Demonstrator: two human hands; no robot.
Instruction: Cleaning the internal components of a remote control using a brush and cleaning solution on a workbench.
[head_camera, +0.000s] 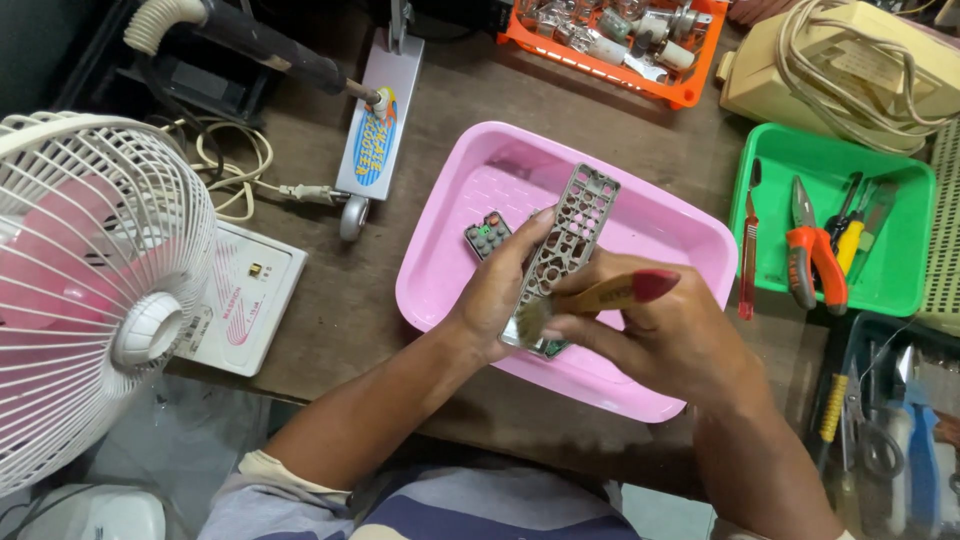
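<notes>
In the middle of the frame, the left hand (497, 295) has its grip clamped on a grey remote cover (570, 235) full of button holes. The cover sticks up at a slant over the pink tray (470, 180). The right hand (670, 335) has its grip closed tight on a small brush (605, 295) with a yellow and red handle. The brush hairs touch the low end of the cover. A dark button pad (487, 235) lies in the tray, just beside the left hand. The tray sits on the brown worktop (330, 290). A white fan (95, 290) stands at the left. A green tray (900, 270) with pliers (812, 255) is at the right.
</notes>
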